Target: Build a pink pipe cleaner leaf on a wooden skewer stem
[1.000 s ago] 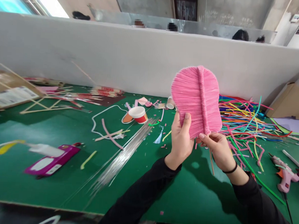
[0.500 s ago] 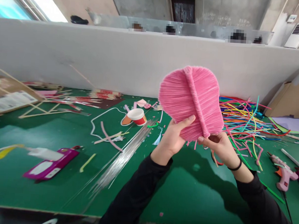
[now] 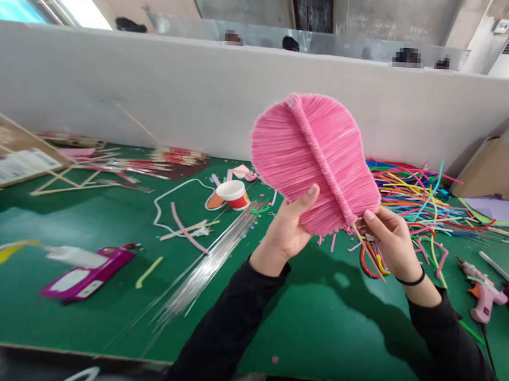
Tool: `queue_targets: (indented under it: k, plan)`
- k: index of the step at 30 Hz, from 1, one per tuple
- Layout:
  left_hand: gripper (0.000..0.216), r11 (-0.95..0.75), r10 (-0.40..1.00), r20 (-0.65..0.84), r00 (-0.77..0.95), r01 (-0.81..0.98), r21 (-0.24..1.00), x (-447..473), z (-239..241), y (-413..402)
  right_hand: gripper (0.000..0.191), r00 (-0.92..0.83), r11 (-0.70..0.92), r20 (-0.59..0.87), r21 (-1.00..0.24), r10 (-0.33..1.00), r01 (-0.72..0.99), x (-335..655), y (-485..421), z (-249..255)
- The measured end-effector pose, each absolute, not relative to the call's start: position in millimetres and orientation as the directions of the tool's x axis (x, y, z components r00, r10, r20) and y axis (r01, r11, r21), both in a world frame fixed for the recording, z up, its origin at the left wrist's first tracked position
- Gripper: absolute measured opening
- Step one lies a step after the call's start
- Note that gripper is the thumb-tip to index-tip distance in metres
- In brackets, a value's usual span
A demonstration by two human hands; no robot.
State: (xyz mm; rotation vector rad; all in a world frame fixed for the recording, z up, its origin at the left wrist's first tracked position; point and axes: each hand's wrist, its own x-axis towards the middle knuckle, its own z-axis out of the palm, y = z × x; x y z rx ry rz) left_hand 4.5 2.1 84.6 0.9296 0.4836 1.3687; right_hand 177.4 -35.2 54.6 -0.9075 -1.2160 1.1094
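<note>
A pink fan-shaped piece made of pipe cleaners, with a wrapped pink spine and a thin wooden stick at its foot, is held up above the green table. My left hand grips its lower left edge, thumb on the front face. My right hand pinches the stick just below the spine's end. The piece leans to the left.
A heap of coloured pipe cleaners lies at the right. A pink glue gun sits at the far right, near a cardboard box. A bundle of silver wires, a red-and-white paper cup, a magenta packet and wooden sticks lie at left. A white partition stands behind.
The pink piece has tilted further to the left and risen slightly. My left hand shifted left along its lower edge; my right hand stayed at the stick.
</note>
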Motion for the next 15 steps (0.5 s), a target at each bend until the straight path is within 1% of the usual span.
queue_targets:
  k: [6, 9, 11, 15]
  plan:
    - [0.036, 0.029, 0.968, 0.132, 0.213, -0.621, 0.784, 6.1, 81.5, 7.9, 0.036, -0.006, 0.273, 0.276, -0.953, 0.961, -0.127, 176.0, -36.5, 53.6]
    - [0.033, 0.088, 0.965, 0.089, 0.247, -0.622, 0.778, 6.4, 80.7, 10.1, 0.037, 0.017, 0.291, 0.291, -0.951, 0.957, -0.101, 175.3, -37.5, 56.7]
    - [0.034, 0.057, 0.965, 0.116, 0.234, -0.623, 0.78, 6.3, 80.1, 10.6, 0.036, 0.028, 0.288, 0.287, -0.953, 0.958, -0.096, 175.0, -38.1, 60.0]
    - [0.045, -0.096, 0.966, 0.223, 0.133, -0.614, 0.784, 4.8, 79.1, 8.9, 0.031, 0.051, 0.268, 0.264, -0.955, 0.963, -0.125, 174.9, -40.0, 66.7]
